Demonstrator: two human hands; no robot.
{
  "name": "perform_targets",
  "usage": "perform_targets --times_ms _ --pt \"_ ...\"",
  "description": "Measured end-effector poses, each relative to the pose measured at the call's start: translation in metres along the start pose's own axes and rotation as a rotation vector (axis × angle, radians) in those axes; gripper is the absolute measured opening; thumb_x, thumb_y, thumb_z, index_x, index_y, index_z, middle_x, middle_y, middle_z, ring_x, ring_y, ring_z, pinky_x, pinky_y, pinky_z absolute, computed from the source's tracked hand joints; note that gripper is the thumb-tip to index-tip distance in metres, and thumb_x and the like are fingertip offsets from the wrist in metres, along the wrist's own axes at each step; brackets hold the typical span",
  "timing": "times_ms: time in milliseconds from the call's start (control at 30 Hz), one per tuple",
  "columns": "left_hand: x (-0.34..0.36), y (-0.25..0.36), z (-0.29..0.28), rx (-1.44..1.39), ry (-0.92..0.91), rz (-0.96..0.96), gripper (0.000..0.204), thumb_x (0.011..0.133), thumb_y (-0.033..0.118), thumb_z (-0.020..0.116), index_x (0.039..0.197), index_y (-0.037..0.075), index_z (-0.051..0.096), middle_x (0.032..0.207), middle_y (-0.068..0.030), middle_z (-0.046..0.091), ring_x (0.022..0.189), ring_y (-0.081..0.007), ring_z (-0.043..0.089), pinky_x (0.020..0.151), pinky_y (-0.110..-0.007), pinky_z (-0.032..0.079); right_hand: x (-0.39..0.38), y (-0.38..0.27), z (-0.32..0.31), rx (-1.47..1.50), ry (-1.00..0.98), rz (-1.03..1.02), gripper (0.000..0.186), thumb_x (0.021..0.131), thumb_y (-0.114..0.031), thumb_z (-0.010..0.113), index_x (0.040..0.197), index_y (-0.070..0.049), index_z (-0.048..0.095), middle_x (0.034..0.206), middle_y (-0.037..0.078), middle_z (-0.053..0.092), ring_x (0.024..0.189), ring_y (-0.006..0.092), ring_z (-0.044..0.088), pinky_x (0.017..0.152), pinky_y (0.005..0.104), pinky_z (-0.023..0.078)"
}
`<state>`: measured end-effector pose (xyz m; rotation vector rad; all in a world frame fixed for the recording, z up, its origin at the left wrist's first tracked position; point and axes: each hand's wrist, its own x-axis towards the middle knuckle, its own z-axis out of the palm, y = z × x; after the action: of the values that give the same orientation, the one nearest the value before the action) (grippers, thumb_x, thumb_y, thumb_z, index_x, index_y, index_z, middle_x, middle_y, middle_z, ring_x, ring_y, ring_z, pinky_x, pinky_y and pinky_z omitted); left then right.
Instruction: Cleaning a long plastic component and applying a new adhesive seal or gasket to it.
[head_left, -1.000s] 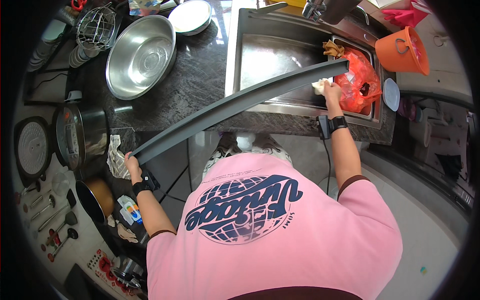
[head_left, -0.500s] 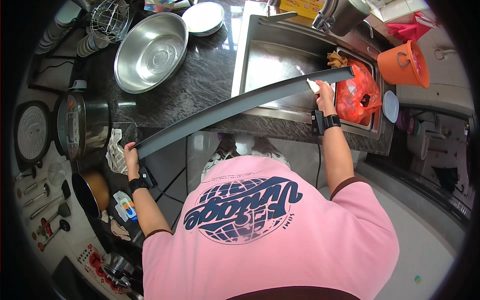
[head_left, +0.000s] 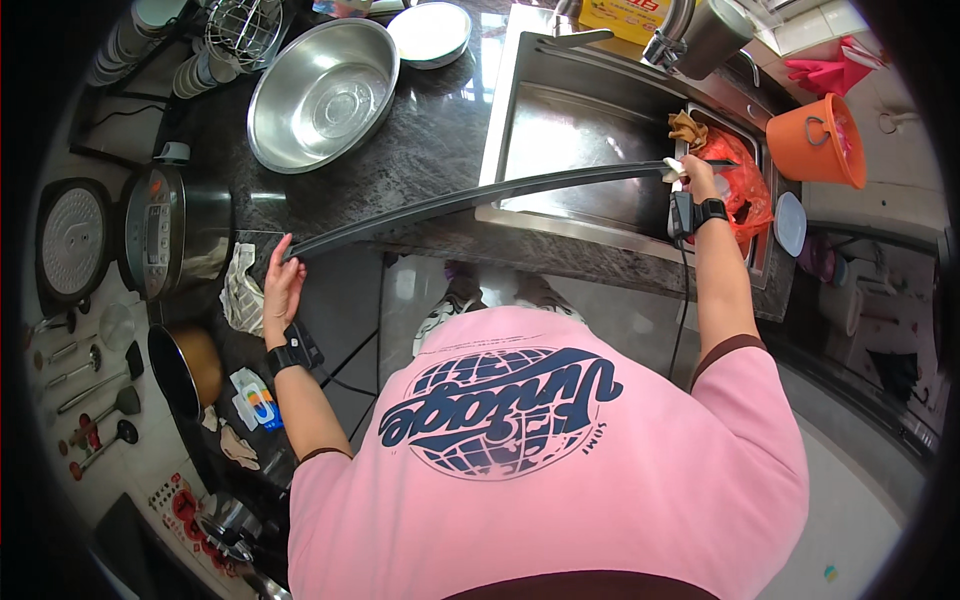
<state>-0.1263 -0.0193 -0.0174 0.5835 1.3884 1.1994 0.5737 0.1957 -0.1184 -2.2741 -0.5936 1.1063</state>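
Note:
A long, narrow dark grey strip [head_left: 440,205] spans from the counter's left front to the sink, now showing a thin edge. My left hand [head_left: 283,285] supports its left end between the fingers, some of them stretched out. Near the other end, my right hand [head_left: 700,180] is closed around the strip with a white wipe [head_left: 674,170] pressed against it. Beneath that hand, a red plastic bag [head_left: 748,205] fills the small basin. A brown cloth [head_left: 687,129] lies on the divider beside the bag.
The steel sink [head_left: 560,130] lies under the strip's right half. A large steel basin [head_left: 325,95] and a white bowl [head_left: 430,35] stand on the dark counter. An orange bucket [head_left: 815,142] is at right. A rice cooker [head_left: 185,235], pan [head_left: 190,370] and wipes pack [head_left: 257,400] are at left.
The strip has turned, from its broad face to a narrow edge. My right hand has shifted right and slightly down, along the strip toward its right end. The left hand's fingers have loosened and straightened.

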Motion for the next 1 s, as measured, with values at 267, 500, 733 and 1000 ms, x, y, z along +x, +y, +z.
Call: perform_targets --times_ms 267,500,733,1000 --pt "0.022 -0.025 -0.003 0.346 0.186 0.025 0.022 0.085 0.026 0.057 0.094 0.007 0.049 0.071 0.005 0.044 0.056 -0.0037 0.04 0.05 -0.018 0.033 -0.005 -0.017 0.014 -0.131 0.052 -0.161 0.033 0.075 -0.039 0.056 0.069 -0.006 0.059 0.052 0.0 0.052 0.039 0.0097 0.046 0.036 0.0278 0.034" --pt "0.04 -0.021 0.007 0.48 0.252 0.059 0.029 0.087 0.036 0.052 0.096 0.009 0.052 0.073 0.0047 0.048 0.06 -0.0038 0.039 0.05 -0.019 0.029 -0.031 -0.003 0.018 -0.491 0.382 -0.727 0.056 0.075 -0.044 0.059 0.093 0.008 0.05 0.092 0.033 0.053 0.086 0.0431 0.054 0.077 0.0455 0.043" --pt "0.058 -0.032 0.013 0.44 0.413 -0.042 0.032 0.087 0.039 0.05 0.09 0.007 0.056 0.075 0.0026 0.055 0.067 -0.0061 0.046 0.056 -0.023 0.035 -0.166 0.009 0.128 -0.618 0.006 -1.257 0.015 0.082 -0.011 0.048 0.088 -0.002 0.058 0.086 0.018 0.048 0.069 0.0316 0.054 0.062 0.0401 0.046" --pt "0.078 -0.039 0.014 0.338 0.407 0.03 0.035 0.089 0.031 0.049 0.086 -0.002 0.058 0.075 -0.0042 0.058 0.069 -0.0108 0.051 0.065 -0.026 0.04 -0.317 -0.015 0.249 -0.365 -0.511 -1.525 0.017 0.078 -0.007 0.052 0.094 0.0 0.056 0.082 0.018 0.048 0.072 0.033 0.053 0.062 0.0414 0.045"
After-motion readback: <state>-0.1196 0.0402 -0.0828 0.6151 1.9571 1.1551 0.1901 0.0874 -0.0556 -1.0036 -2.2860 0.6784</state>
